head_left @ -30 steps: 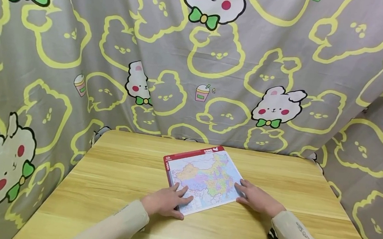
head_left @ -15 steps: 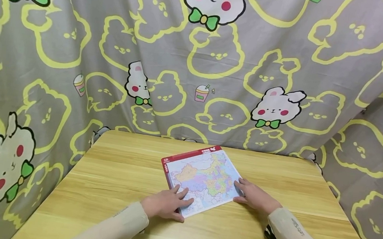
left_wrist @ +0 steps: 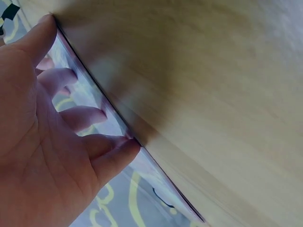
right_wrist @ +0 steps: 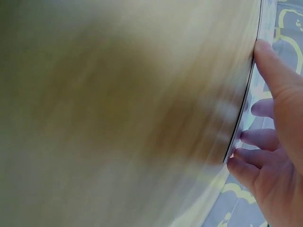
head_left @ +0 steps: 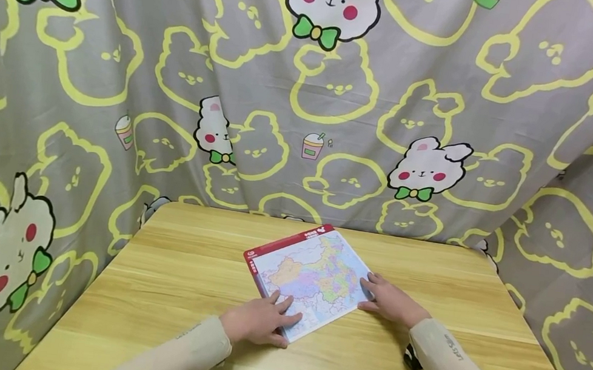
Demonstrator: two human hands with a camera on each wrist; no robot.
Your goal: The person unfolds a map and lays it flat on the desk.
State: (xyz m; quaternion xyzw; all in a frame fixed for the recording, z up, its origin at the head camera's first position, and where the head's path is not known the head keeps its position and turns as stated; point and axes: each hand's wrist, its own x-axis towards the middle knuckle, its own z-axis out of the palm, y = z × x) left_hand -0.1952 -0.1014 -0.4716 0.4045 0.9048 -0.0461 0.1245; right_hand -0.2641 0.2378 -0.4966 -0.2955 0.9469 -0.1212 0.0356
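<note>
The map [head_left: 313, 275] lies on the table [head_left: 182, 270] between the hands [head_left: 258, 320] [head_left: 395, 300], with the curtain [head_left: 265, 77] behind.

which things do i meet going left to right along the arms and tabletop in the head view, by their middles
left sleeve → left hand → red-edged map of China → right hand → right sleeve
</note>
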